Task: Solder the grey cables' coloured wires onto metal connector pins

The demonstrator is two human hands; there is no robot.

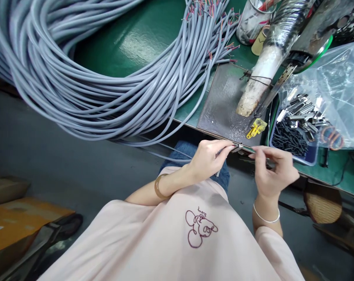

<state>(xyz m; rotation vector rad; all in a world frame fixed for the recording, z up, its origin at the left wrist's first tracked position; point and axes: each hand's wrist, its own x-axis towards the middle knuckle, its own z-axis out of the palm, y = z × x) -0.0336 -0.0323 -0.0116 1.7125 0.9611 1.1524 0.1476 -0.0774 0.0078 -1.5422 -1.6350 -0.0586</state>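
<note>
My left hand (210, 157) is closed in a pinch on a small metal connector (238, 147) at the end of a thin grey cable that hangs down beside my knee. Just to its right, my right hand (272, 167) is also pinched, fingertips held close to the same connector at the front edge of the green bench (142, 39). Whether the right fingers hold a separate small piece is hidden. A dark metal plate (224, 103) lies right behind both hands.
A large coil of grey cables (86, 78) with stripped ends covers the bench's left. A wrapped tool (263, 78) rests on the plate, a yellow clip (256, 128) beside it. A blue tray (295, 136) holds black and metal parts under a plastic bag (338, 89). Cardboard boxes (15, 218) sit on the floor at left.
</note>
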